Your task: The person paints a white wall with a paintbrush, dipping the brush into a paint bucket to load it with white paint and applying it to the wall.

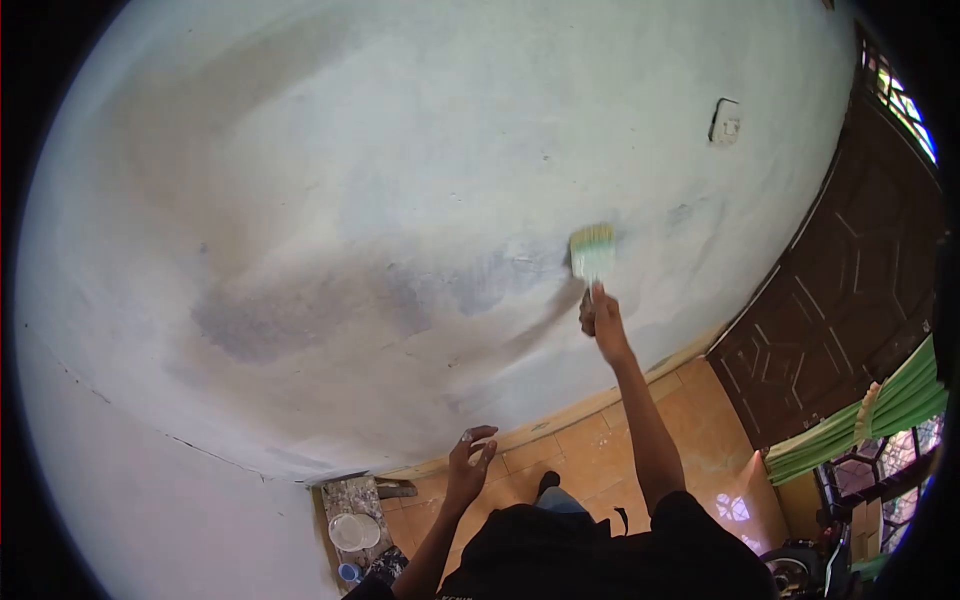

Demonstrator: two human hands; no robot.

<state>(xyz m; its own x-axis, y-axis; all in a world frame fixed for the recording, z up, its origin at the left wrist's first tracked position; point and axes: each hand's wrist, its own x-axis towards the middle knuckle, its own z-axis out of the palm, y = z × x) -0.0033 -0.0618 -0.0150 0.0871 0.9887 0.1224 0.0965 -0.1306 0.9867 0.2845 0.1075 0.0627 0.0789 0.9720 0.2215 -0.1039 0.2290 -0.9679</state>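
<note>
My right hand (602, 318) is closed round the handle of a wide paintbrush (593, 252), whose yellowish bristles point up against or close to the wall (450, 150). Whether the bristle tips touch the surface cannot be told. The wall is whitish, with grey and brownish patches to the left of the brush. Low in front of the wall, my left hand (471, 466) hangs with its fingers apart and slightly bent, holding nothing.
A spattered bench (350, 492) at the lower left bears a white container (352, 532) and a blue cup (349, 572). A light switch (726, 121), a brown door (800, 290) and a green curtain (850, 425) are on the right. Orange tiles (580, 452) cover the floor.
</note>
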